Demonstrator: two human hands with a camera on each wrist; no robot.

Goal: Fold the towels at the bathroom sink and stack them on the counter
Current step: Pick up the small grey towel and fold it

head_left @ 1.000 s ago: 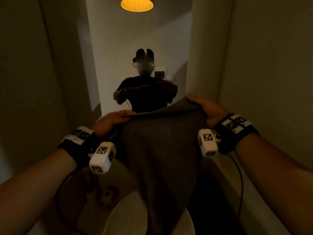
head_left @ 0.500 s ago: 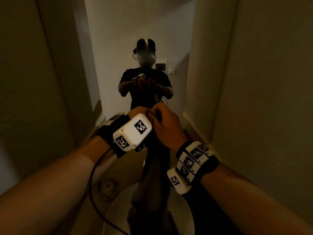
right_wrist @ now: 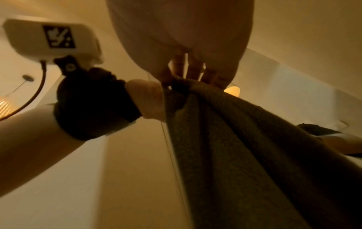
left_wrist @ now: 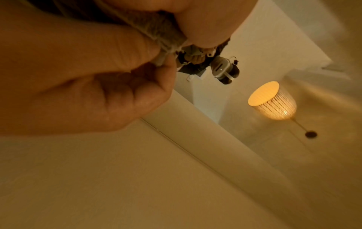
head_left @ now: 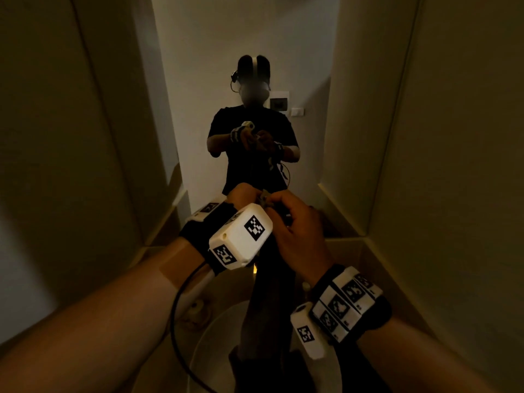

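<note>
A dark grey towel hangs in a narrow doubled strip from my two hands down into the white basin. My left hand and right hand meet at its top, each pinching an upper corner. In the left wrist view my thumb and fingers pinch the towel's hemmed corner. The right wrist view shows the towel falling away from my fingers, beside my left wrist. The towel's lower end bunches in the basin.
A mirror ahead reflects a person in a black shirt. Beige walls close in on both sides. A tap stands left of the basin, and a narrow counter ledge runs along the right wall. A lit pendant lamp hangs overhead.
A second ago my hands held the towel spread wide. They came together in the middle, folding it in half lengthwise, and now hold still with the corners matched.
</note>
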